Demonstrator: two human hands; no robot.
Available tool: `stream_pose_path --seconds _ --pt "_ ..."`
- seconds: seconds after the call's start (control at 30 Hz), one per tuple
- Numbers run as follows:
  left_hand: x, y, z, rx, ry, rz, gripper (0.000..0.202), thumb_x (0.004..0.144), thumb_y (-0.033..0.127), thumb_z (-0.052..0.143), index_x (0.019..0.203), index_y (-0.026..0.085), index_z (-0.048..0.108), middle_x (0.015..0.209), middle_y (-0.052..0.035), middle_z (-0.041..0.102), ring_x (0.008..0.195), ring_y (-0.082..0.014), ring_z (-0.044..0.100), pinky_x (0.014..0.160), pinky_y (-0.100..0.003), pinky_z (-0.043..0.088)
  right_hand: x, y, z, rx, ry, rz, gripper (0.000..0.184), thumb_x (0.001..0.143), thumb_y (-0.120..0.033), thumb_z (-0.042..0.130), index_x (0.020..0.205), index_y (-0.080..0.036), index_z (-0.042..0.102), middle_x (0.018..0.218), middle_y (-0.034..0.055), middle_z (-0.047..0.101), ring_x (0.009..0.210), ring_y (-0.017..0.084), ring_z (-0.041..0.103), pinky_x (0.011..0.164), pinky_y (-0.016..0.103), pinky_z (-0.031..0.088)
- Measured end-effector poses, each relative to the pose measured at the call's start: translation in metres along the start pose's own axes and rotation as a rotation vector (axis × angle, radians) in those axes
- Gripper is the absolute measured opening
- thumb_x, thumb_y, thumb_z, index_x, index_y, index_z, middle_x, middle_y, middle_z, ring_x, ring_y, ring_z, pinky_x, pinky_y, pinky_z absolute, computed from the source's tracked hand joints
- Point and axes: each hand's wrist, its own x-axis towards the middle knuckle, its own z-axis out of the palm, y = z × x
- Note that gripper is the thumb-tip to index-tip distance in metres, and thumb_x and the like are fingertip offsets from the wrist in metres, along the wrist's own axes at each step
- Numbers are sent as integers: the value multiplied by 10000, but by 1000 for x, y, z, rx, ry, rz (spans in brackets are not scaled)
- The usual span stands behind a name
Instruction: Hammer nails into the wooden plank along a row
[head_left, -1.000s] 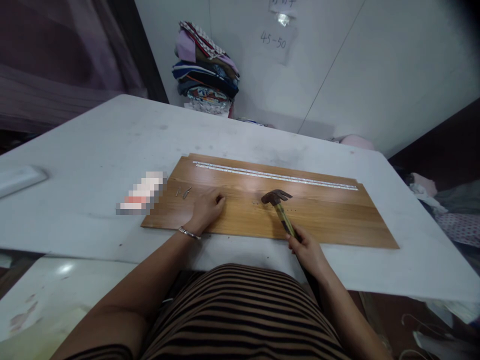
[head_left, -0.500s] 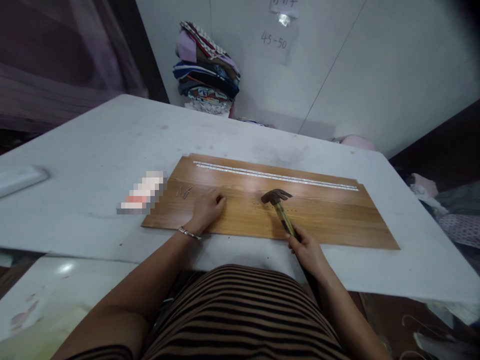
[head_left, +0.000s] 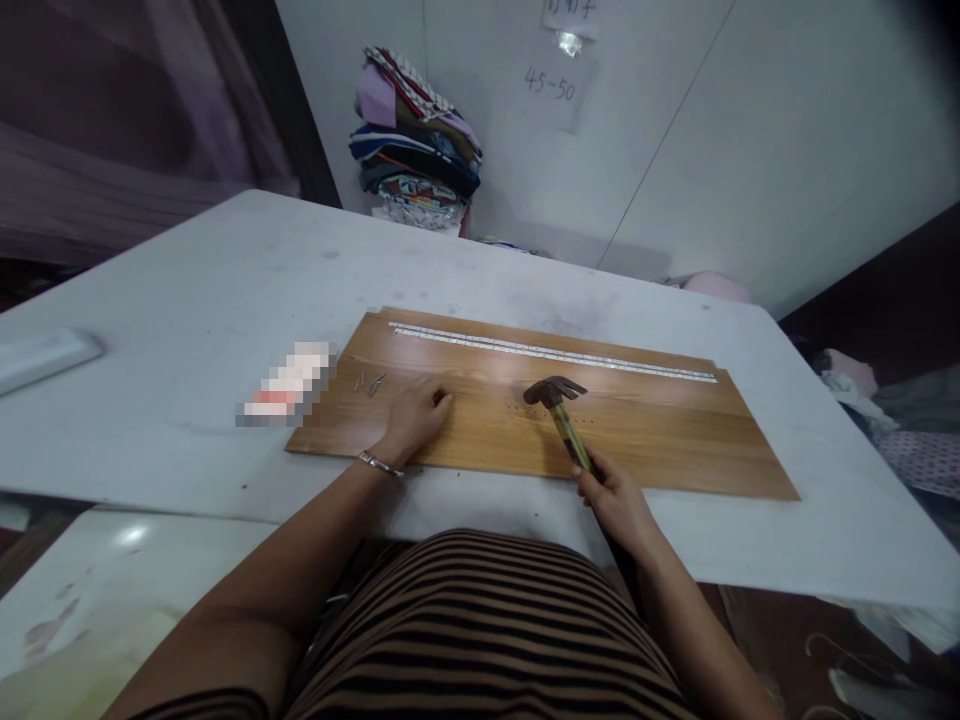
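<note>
A long wooden board (head_left: 660, 440) lies flat on the white table (head_left: 187, 300). A metal strip (head_left: 555, 352) runs along its far edge. My right hand (head_left: 611, 500) grips the handle of a claw hammer (head_left: 556, 398), whose head rests on the board near a row of small nail heads. My left hand (head_left: 415, 417) lies on the board, fingers curled, holding it down. A bracelet is on that wrist. Two or three loose nails (head_left: 369, 383) lie on the board's left end, just left of my left hand.
A blurred white and red object (head_left: 289, 393) sits on the table left of the board. A white flat item (head_left: 41, 357) lies at the far left. A stack of folded cloth (head_left: 416, 140) stands against the wall behind.
</note>
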Motion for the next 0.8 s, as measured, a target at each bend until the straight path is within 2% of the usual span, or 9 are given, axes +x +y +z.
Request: stream_pose_path --seconds 0.17,0.37,0.63,0.8 --pt "0 -1 0 -2 14 11 184 862 295 488 806 209 641 881 -68 714 865 -219 654 804 -340 503 3 3 1 13 10 -13 509 850 -442 620 1273 -179 723 814 29 709 687 191 594 622 310 486" --pt "-2 1 -3 -47 17 20 180 868 312 488 784 280 644 889 -64 722 881 -241 643 799 -383 501 0 4 4 7 -18 5 441 857 -413 616 1213 -192 754 716 5 664 602 167 537 596 303 465" --pt "-1 0 -2 -10 17 11 190 862 307 488 790 207 632 862 -70 704 857 -226 648 800 -347 491 -1 1 2 2 -12 16 477 850 -423 612 1238 -176 741 733 12 663 617 174 532 616 317 469" --pt "0 -1 -1 6 16 21 180 867 299 492 798 199 625 882 -73 707 877 -222 645 809 -330 481 1 1 0 12 -17 7 525 856 -439 609 1299 -176 714 807 34 698 666 191 568 630 323 482"
